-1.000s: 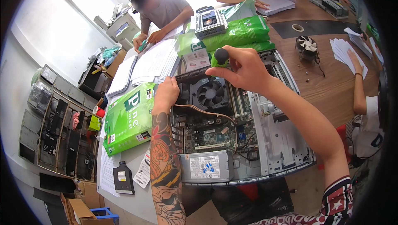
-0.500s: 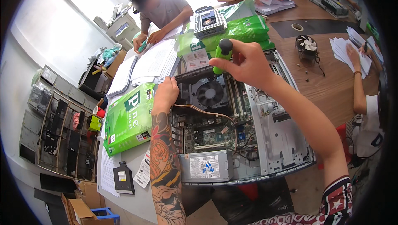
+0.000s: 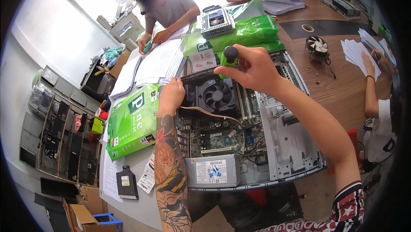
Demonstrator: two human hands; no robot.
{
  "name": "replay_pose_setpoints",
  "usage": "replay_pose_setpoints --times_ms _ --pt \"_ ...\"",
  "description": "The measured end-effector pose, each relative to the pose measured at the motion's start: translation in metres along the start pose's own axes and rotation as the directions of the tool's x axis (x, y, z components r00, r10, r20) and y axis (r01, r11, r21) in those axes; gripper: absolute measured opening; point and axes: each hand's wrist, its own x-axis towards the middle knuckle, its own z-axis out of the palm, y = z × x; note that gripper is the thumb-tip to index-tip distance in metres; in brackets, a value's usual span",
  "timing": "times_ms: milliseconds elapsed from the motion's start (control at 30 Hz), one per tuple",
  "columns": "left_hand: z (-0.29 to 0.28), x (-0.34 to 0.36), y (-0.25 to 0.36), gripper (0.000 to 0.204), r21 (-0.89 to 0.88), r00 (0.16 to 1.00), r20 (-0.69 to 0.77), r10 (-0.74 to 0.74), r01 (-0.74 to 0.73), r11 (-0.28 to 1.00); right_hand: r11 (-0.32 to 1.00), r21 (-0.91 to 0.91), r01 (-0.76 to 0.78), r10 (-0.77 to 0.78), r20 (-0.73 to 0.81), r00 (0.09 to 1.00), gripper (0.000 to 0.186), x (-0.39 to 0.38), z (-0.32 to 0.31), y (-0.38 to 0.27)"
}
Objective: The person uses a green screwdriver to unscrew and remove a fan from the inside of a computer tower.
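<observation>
An opened desktop computer case lies in front of me with its inside showing. My right hand is closed round the green handle of a screwdriver with a black cap, held over the case's far edge; its tip is hidden. Just below it sits a black cooling fan. My left hand grips the far left corner of the case. Cables cross the green motherboard, and a silver power supply fills the near left part.
Green paper packs lie left of and behind the case, one bearing a metal drive unit. Paper stacks stand farther back. A loose fan and small screws are on the right. A black drive lies near left. Other people work around the table.
The screwdriver and my right hand have shifted slightly downward, toward me, and the handle leans a little differently. My left hand stays on the corner. A person at the back has lifted some sheets.
</observation>
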Motion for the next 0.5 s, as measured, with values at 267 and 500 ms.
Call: replay_pose_setpoints --times_ms 267,500 --pt "-0.0039 -0.0013 -0.0038 0.043 0.012 1.000 0.001 -0.016 0.016 1.000 0.967 0.150 -0.204 0.204 0.018 0.979 0.035 0.0024 -0.0022 -0.0036" --pt "-0.0017 0.0008 -0.0031 0.043 0.003 1.000 0.014 -0.011 0.011 1.000 0.996 0.023 -0.085 0.085 -0.001 0.996 0.034 0.0039 -0.0058 -0.0005"
